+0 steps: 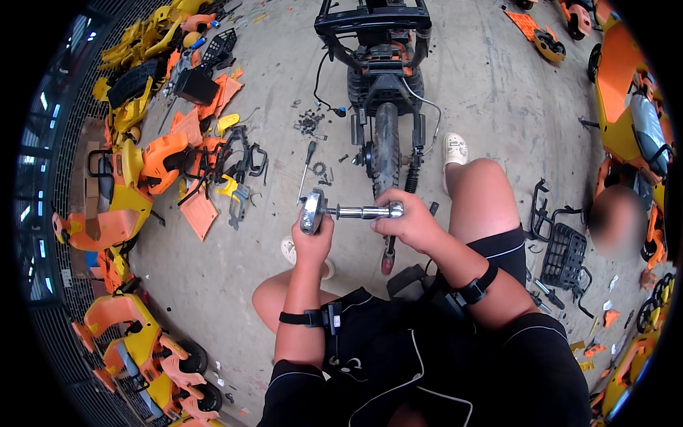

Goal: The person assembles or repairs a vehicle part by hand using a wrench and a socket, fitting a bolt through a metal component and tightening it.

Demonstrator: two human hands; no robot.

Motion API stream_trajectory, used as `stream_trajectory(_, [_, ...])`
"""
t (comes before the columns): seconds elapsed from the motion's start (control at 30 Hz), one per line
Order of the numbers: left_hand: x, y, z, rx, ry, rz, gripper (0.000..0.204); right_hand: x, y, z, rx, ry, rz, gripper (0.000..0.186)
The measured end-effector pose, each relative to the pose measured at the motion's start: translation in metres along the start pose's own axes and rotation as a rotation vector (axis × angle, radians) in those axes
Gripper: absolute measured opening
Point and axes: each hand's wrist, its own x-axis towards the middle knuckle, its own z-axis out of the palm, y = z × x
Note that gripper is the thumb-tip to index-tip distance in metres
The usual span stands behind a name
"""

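- Hands at frame centre: left hand point(311, 238) wraps its grip around a chrome part's point(340, 211) round head; right hand point(407, 222) clenches the shaft end.
- Stripped scooter point(384, 85) stands close above; bare concrete floor point(491, 92) opens upper right; orange panels point(192, 142) crowd the left edge.

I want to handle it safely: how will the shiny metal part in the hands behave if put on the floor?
The chrome part, held by the left hand and right hand, looks rigid and probably heavy for its size. Its round shaft may roll on the concrete floor; the polished surface could be slippery.

Bright, even daylight, soft shadows (fisheye edges bend, corners black).
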Motion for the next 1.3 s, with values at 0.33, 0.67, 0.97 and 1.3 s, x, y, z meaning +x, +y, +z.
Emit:
stream_trajectory(0.33, [0.006,-0.013,-0.004,-0.124,-0.078,-0.134,0.035,-0.005,0.002,0.015,-0.720,0.236,-0.715,0.023])
stream_trajectory(0.67, [-0.005,-0.002,0.003,-0.091,0.032,-0.034,0.015,-0.005,-0.001,0.010,-0.073,0.060,0.039,0.022])
stream_trajectory(0.97, [-0.014,0.013,-0.016,-0.138,0.087,-0.055,0.008,-0.003,-0.003,0.023,-0.496,0.108,-0.562,0.026])
stream_trajectory(1.3, [-0.025,0.008,-0.017,-0.043,0.086,0.116,0.044,-0.014,-0.027,0.027,-0.086,-0.013,-0.013,0.024])
